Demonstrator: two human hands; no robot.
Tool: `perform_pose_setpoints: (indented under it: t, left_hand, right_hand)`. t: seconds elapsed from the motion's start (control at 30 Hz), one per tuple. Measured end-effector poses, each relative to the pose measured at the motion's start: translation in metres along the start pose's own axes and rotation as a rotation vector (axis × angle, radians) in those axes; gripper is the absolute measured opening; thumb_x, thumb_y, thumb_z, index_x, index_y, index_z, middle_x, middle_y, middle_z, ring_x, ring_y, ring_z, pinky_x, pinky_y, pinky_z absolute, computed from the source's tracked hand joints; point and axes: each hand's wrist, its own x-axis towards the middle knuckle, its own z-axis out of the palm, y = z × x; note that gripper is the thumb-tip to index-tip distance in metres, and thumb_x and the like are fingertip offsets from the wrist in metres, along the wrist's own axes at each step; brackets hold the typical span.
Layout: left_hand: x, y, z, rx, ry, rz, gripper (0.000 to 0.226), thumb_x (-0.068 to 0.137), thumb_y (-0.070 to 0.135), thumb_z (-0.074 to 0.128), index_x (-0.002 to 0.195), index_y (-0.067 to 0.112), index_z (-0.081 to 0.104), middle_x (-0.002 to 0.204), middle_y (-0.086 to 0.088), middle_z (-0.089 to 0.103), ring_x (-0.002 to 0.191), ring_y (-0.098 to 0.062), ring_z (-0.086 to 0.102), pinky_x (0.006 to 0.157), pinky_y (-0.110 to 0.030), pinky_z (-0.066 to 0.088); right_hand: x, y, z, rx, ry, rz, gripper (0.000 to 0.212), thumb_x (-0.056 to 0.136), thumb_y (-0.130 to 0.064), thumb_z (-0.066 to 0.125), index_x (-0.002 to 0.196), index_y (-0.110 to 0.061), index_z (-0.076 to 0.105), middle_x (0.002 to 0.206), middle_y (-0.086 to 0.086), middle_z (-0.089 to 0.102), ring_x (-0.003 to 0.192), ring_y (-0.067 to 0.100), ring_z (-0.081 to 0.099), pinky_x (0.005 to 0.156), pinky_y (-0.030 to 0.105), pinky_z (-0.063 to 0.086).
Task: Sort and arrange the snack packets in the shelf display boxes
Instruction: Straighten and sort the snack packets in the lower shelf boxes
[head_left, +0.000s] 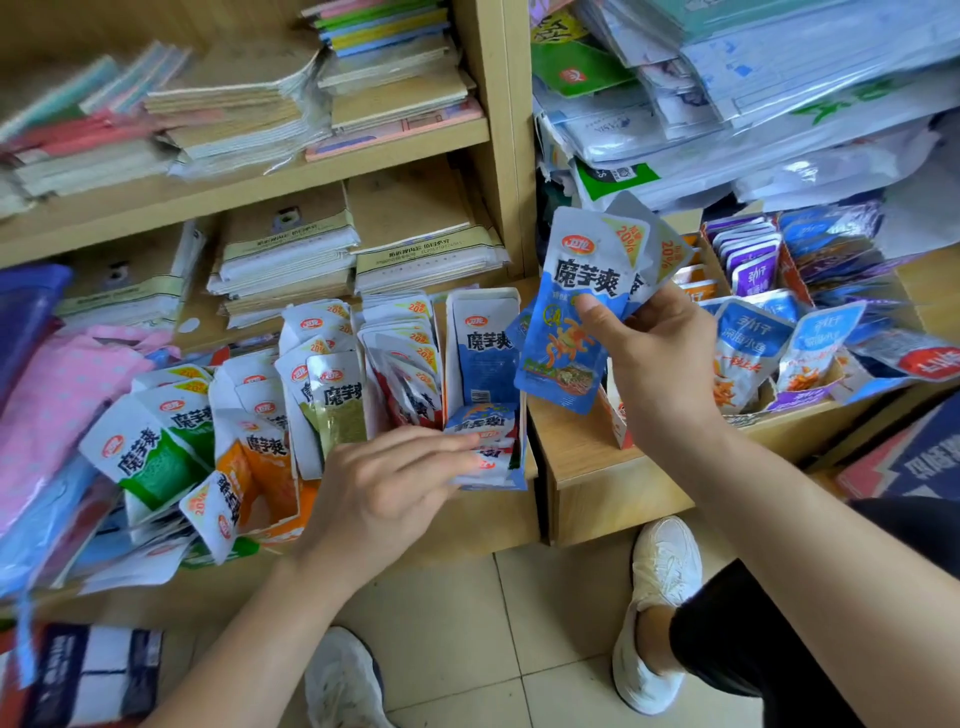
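Note:
My right hand (657, 358) grips a small fan of blue-and-white snack packets (576, 306), thumb across the front one, held up above the shelf edge. My left hand (395, 483) reaches into the blue display box (485, 343), with straight fingers touching the blue packets (485, 421) lying in its front. Left of that box stand further boxes with red packets (410, 374), olive-green packets (332, 395), orange packets (260, 457) and green packets (156, 447). Some green and orange ones lean out over the front.
A box of blue and purple fish-snack packets (769, 332) stands on the right shelf (597, 467). Stacked notebooks (291, 254) and papers fill the shelves behind. A pink bag (57, 384) lies at the left. Below is tiled floor with my white shoes (660, 608).

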Motion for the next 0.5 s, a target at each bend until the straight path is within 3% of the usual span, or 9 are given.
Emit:
perform_pose_setpoints:
  t: [0.27,0.4,0.5]
  left_hand:
    - [0.013,0.006,-0.001,0.105,-0.033,-0.082,0.008,0.086,0.018,0.082,0.093,0.014,0.08,0.127,0.003,0.069,0.112,-0.016,0.066,0.088,-0.03,0.056]
    - [0.01,0.01,0.001,0.177,-0.008,-0.048,0.01,0.089,0.016,0.079,0.095,0.008,0.079,0.105,-0.003,0.072,0.092,-0.023,0.065,0.078,-0.037,0.054]
    - [0.008,0.012,0.001,0.199,0.011,-0.049,0.01,0.088,0.014,0.079,0.094,0.006,0.078,0.096,-0.007,0.07,0.085,-0.026,0.063,0.073,-0.039,0.053]
  right_hand:
    - [-0.001,0.002,-0.007,-0.02,0.018,0.022,0.017,0.088,-0.01,0.075,0.105,-0.005,0.072,0.098,0.005,0.077,0.092,0.022,0.074,0.079,0.038,0.062]
    - [-0.001,0.0,-0.009,-0.004,0.024,0.031,0.015,0.088,-0.009,0.075,0.102,-0.007,0.072,0.096,0.002,0.077,0.091,0.017,0.074,0.078,0.034,0.061]
    - [-0.002,-0.001,-0.009,-0.002,0.018,0.031,0.014,0.088,-0.01,0.076,0.101,-0.011,0.072,0.097,0.003,0.077,0.092,0.019,0.074,0.081,0.039,0.061]
